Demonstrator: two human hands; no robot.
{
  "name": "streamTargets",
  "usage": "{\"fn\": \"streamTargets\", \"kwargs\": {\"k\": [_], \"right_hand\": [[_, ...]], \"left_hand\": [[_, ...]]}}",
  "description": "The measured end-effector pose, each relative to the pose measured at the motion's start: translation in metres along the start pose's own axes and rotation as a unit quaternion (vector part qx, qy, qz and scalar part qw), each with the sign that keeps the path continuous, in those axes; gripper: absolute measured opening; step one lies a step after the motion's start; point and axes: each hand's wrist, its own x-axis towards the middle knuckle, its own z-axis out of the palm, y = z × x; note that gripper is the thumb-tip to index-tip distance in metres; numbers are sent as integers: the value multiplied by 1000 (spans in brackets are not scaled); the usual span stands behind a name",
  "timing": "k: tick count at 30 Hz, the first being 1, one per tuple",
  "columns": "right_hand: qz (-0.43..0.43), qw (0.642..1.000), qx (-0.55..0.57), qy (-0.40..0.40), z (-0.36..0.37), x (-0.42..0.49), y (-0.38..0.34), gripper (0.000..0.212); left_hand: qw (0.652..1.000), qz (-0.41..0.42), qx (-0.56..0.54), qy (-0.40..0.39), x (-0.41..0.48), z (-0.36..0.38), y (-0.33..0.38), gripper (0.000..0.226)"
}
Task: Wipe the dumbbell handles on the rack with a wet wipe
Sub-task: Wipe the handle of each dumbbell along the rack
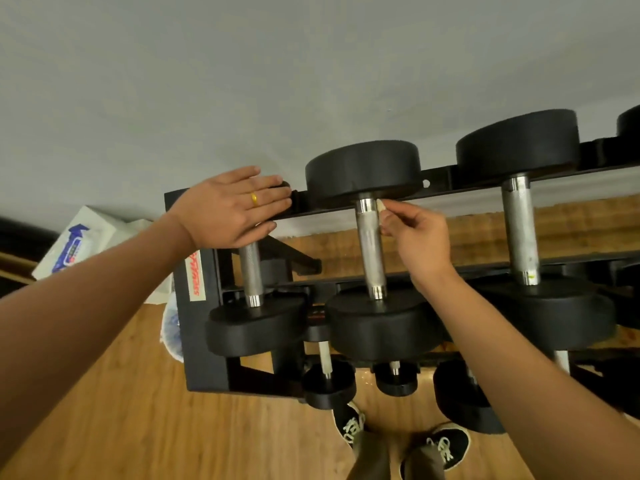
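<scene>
Just beside the middle handle (370, 244), the right hand (419, 237) pinches the wipe (381, 206).

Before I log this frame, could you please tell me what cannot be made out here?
Head view: leftmost dumbbell's far head mostly under the left hand.
Only a pale tip of the wet wipe shows beyond the right hand.
The right edge cuts off the rightmost dumbbell.
The packet print is blurred.

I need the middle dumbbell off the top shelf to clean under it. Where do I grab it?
Wrap its steel handle from above, mid-length: it lies bare between the two rails, while the black heads look too wide for one hand.
</scene>
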Motion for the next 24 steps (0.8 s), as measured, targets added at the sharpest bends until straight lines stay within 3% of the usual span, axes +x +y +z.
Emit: {"fn": "streamTargets", "kwargs": {"k": [11,24], "right_hand": [[112,984,138,16,9,15,3,18],[167,967,180,-66,6,26,8,17]], "left_hand": [[999,-2,25,34,-1,5,0,42],[999,-10,41,34,-2,8,2,41]]}}
